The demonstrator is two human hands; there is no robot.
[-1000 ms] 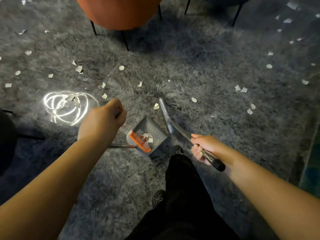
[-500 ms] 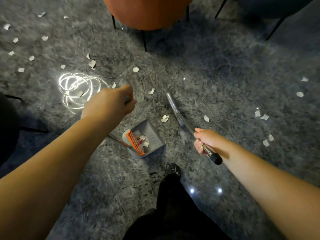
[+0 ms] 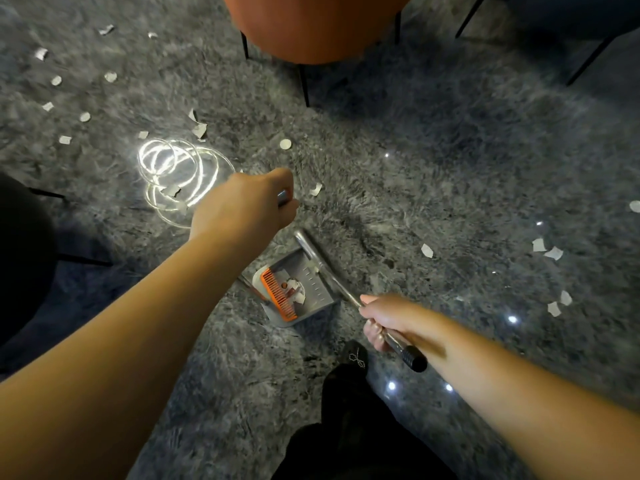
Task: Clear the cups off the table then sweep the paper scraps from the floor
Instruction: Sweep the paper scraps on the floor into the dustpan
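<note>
A grey dustpan (image 3: pixel 313 296) with an orange comb edge lies on the grey marbled floor, a few white scraps inside it. My left hand (image 3: pixel 244 206) grips the top of the dustpan's metal handle above it. My right hand (image 3: pixel 388 322) grips the silver broom handle (image 3: pixel 332 271) near its black end cap; the broom's head lies at the dustpan's far rim. White paper scraps (image 3: pixel 285 144) are scattered over the floor, several at the upper left and several at the right (image 3: pixel 553 252). No cups are in view.
An orange chair (image 3: pixel 311 26) on thin black legs stands at the top centre, a dark chair (image 3: pixel 571 15) at the top right. A dark round object (image 3: pixel 20 258) sits at the left edge. My black shoe (image 3: pixel 353 358) is below the dustpan. A lamp reflection glares on the floor (image 3: pixel 173 174).
The broom head has swept toward me to the dustpan's rim, and the scrap that lay beside it is gone from the floor. The view has shifted, moving the chair and scraps right and down.
</note>
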